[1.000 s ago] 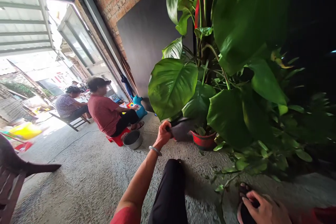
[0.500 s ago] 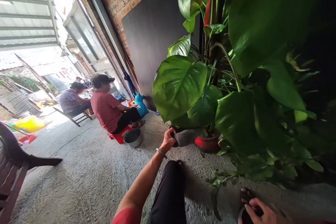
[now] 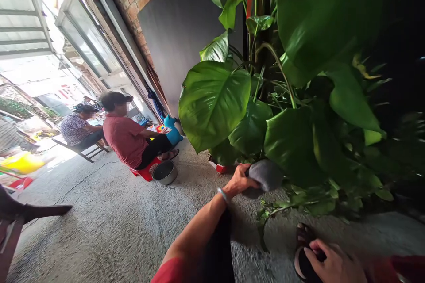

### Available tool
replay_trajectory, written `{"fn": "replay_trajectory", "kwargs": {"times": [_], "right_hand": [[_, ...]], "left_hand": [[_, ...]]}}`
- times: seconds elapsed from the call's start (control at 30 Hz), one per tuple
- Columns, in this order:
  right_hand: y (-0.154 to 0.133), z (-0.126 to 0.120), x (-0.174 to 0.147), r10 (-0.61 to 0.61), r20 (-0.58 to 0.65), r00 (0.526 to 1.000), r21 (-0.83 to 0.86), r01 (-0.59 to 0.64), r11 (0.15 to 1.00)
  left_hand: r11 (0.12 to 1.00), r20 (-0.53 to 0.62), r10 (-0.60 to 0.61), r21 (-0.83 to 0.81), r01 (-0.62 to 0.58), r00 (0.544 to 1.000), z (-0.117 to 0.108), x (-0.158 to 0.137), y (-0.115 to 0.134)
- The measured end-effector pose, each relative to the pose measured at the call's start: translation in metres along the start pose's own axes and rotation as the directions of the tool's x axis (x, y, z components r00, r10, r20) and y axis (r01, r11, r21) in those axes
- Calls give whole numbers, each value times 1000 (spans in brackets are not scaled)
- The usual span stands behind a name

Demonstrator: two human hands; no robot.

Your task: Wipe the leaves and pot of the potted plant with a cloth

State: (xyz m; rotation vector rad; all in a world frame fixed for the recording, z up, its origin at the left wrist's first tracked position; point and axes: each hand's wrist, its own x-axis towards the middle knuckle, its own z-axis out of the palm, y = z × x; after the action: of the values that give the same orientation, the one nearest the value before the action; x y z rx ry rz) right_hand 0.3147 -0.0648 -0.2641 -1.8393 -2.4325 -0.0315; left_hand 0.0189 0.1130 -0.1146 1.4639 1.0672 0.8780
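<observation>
My left hand (image 3: 239, 180) reaches forward, fingers closed on a grey rounded item (image 3: 265, 175) that looks soft; its exact kind is unclear. The item is held low, just under the leaves of a large potted plant (image 3: 215, 101). A pale bracelet rings my left wrist. At the lower right, my right hand (image 3: 334, 261) is beside and partly over my foot in a dark sandal (image 3: 303, 260). Its thumb and forefinger are curled close together around a dark patch, and whatever may lie between them is hidden.
A person in a red shirt (image 3: 122, 135) sits on a red stool (image 3: 146, 171) beside a metal basin (image 3: 165, 173). Behind sits another person (image 3: 78, 127) on a chair. A blue animal-shaped toy (image 3: 172, 131) stands by the wall; dark wooden furniture (image 3: 29, 212) is at left.
My left hand has moved right and closer with the grey item, whose rounded side now shows. The view has shifted slightly right. My right hand stays by the foot.
</observation>
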Motion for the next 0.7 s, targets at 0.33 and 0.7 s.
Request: {"fn": "replay_trajectory", "kwargs": {"times": [0.33, 0.7], "right_hand": [[-11, -20, 2, 178, -113, 977, 202, -153, 967], [-15, -20, 8, 220, -141, 965, 246, -181, 952]], "left_hand": [[727, 46, -176, 679, 99, 983, 54, 17, -70], [765, -168, 336, 623, -165, 927, -19, 30, -1]]}}
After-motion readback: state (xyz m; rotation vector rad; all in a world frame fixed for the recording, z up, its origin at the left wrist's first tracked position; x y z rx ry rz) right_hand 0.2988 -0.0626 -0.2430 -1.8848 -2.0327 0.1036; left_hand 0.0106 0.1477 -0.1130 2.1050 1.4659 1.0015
